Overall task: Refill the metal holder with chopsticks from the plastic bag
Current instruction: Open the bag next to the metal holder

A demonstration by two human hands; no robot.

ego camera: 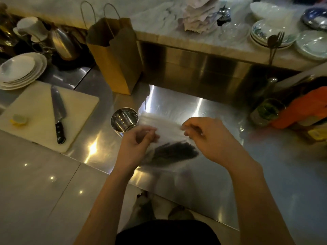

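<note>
**One head-worn view, angled forward and down**

The single wide-angle camera sat on the person's head and faced forward and down. It looked steeply onto the steel counter (221,183), close enough that both forearms (109,200) ran up from the bottom edge. The left hand (139,138) and right hand (207,137) held the plastic bag (169,128) near mid-frame. The marble ledge (194,41) lay across the top, farthest from the lens.
</note>
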